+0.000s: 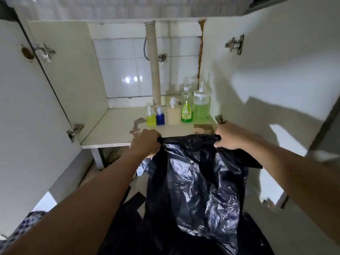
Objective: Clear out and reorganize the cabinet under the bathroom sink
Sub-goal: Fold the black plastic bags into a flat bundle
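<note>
Both forearms [103, 183] are bare, no sleeves showing; blue-and-white patterned clothing [27, 223] peeks in bottom left.

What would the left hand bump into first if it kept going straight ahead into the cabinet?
Probably the yellow bottle, standing beyond the left hand, which grips the black bag. Depth is hard to judge from this one view.

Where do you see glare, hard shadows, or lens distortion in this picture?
Head view: glare spots on the back tiles and shiny black bag; hard arm shadows across the right door; wide-angle lens bends the cabinet's straight edges.
</note>
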### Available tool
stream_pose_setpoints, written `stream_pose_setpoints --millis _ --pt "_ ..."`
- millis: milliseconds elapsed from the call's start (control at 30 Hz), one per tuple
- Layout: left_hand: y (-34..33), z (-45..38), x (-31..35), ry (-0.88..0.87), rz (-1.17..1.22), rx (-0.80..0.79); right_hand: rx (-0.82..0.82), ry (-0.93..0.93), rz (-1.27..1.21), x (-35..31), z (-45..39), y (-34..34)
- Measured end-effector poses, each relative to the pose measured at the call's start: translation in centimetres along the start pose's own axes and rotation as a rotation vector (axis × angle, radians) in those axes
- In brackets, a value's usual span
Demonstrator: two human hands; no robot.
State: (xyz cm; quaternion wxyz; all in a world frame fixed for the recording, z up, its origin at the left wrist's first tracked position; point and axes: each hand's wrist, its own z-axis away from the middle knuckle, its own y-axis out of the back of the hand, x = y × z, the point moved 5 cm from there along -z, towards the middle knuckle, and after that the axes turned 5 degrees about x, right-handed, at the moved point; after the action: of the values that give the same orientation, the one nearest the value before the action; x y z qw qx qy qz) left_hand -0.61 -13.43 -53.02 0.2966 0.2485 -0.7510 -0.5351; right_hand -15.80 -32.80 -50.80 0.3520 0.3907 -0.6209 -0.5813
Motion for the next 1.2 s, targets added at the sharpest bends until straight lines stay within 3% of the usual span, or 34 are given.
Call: stream_pose_setpoints --millis 300,433,500,633,800,1000,1200 --pt "3.6 -1.1 -0.3 -0.025 -0.235 0.27 0.516 -0.059 0.005 0.5 -1.5 1.4" --pt "4.7 2.5 0.5 -0.103 -0.272 0.265 0.66 -0.018 -0.117 1.2 1.4 2.0" --pt "3.9 4.4 0.6 -0.145 -0.317 0.169 0.547 -0.024 -0.155 1.9 2.5 0.3" --pt "-1.8 8.7 1.4 -0.243 -0.332 -0.209 0.042 -0.075 -0.147 2.9 4.8 -7.2" --pt "-12.4 14.6 2.7 -0.365 -0.308 -0.694 -0.192 -0.07 -0.024 3.4 9.4 -16.3" --pt "-21.6 22.2 3.4 -0.317 -0.338 -0.904 -0.326 -0.086 0.1 3.2 15.7 -27.0" --pt "-24.5 26.0 2.0 -0.255 -0.33 -1.009 -0.543 -0.144 0.169 3.1 18.1 -30.3"
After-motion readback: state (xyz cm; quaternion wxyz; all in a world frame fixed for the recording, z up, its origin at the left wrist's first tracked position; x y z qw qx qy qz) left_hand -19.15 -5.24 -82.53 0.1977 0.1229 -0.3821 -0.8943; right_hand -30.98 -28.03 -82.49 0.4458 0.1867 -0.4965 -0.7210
